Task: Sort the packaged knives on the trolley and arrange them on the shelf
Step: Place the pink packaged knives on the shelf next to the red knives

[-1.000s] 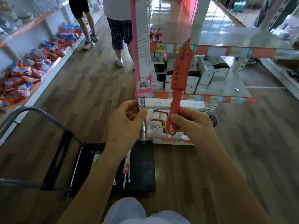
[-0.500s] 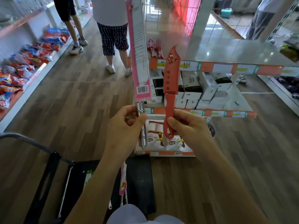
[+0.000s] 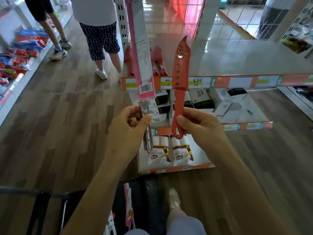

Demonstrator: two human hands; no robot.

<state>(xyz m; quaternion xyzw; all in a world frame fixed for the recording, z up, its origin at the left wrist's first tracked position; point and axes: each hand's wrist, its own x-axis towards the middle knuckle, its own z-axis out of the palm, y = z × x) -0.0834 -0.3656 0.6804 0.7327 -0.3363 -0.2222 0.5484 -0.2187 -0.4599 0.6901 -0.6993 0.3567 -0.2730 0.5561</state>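
Observation:
My left hand [image 3: 126, 131] grips the steel handle of a knife in a tall pink card package [image 3: 141, 53], held upright. My right hand [image 3: 198, 126] pinches the handle of a red knife in a perforated red sheath [image 3: 180, 77], also upright, beside the pink one. Both stand in front of the top shelf [image 3: 245, 61], where several red sheathed knives [image 3: 159, 61] lie at its left end. Below me is the black trolley [image 3: 149, 192] with more pink packaged knives [image 3: 128, 207] on it.
White boxes [image 3: 221, 100] fill the middle shelf and white packs [image 3: 179, 150] the bottom one. Two people [image 3: 100, 31] stand in the aisle at upper left. Snack bags [image 3: 18, 55] line a low shelf on the left. The trolley handle [image 3: 39, 194] lies at lower left.
I have stepped closer to the shelf, so the shelf looms larger and the trolley has slid lower in view. Both knives stay upright in my hands; the red one has straightened.

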